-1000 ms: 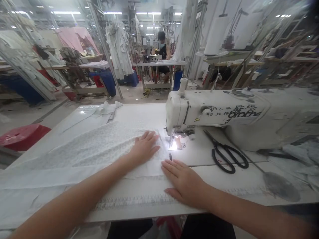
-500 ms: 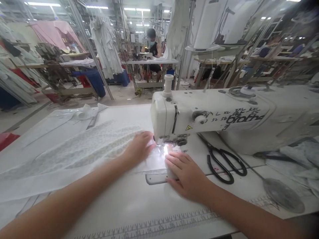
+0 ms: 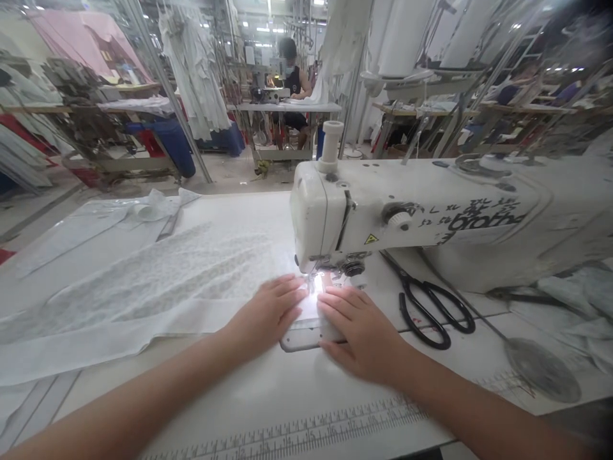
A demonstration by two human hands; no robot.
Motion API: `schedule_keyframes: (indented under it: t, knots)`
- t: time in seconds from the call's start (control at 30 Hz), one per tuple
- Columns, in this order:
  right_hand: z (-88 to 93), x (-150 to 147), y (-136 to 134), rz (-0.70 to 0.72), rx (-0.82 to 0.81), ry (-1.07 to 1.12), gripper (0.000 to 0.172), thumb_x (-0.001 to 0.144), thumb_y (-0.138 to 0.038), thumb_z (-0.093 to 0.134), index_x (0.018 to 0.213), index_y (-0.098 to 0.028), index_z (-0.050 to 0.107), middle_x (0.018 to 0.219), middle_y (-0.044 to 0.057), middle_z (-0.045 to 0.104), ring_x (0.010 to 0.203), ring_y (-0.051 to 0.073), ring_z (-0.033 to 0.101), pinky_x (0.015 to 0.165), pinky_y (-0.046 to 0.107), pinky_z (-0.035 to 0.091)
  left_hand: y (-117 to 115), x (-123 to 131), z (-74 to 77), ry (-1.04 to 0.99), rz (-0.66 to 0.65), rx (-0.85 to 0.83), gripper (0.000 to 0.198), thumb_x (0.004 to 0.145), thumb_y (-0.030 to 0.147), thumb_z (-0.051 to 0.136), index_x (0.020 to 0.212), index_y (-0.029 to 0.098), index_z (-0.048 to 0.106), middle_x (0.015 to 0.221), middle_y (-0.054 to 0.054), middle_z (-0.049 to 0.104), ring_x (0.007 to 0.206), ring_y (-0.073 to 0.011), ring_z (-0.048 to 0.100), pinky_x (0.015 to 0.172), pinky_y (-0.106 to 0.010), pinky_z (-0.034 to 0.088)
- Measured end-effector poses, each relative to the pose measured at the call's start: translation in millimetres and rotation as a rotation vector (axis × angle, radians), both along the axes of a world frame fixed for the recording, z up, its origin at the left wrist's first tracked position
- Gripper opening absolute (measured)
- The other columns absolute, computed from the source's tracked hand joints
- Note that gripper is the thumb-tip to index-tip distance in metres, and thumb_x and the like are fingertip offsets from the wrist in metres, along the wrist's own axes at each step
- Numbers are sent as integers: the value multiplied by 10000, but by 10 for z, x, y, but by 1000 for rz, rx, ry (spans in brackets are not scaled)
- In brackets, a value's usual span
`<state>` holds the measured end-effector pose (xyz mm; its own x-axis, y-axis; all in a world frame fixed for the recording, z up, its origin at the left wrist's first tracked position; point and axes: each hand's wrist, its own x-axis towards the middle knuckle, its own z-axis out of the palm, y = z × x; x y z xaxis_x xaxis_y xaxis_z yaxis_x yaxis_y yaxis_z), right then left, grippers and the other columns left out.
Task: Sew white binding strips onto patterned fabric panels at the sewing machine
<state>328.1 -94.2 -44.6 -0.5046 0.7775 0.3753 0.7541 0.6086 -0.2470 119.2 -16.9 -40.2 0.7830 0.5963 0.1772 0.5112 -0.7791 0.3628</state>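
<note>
A long piece of white patterned fabric (image 3: 191, 275) lies across the sewing table, its right end under the lit needle area of a white sewing machine (image 3: 364, 211). My left hand (image 3: 272, 313) rests on this fabric just left of the presser foot (image 3: 311, 282), fingers stretched out and flat. To the right of the foot, my right hand (image 3: 357, 326) lies with extended fingers on the cloth's end. Part of the metal needle plate (image 3: 306, 338) shows between the two hands. The fabric beneath my palms is hidden.
Black-handled scissors (image 3: 431, 306) lie right of my right hand, under the machine arm. A ruler scale (image 3: 306, 431) runs along the front edge. Crumpled cloth (image 3: 569, 306) and a round grey disc (image 3: 543, 367) sit at the right. Beyond the table a person (image 3: 294, 80) sits at another machine.
My left hand has moved nearer my body and slightly right, beside the needle area. My right hand has barely moved. The view has tilted downward a little.
</note>
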Motion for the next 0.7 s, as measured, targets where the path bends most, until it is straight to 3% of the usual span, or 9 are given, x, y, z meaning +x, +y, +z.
schedule_keyframes:
  t: [0.7]
  knots:
    - [0, 1, 41, -50, -102, -40, 562, 834, -379, 507, 1304, -80, 438, 1283, 142, 520, 1183, 310, 424, 1020, 506, 321, 63, 3, -13, 49, 39, 13, 313, 906, 231, 369, 1174, 229, 530, 1278, -67, 513, 1216, -260, 406, 977, -470, 370]
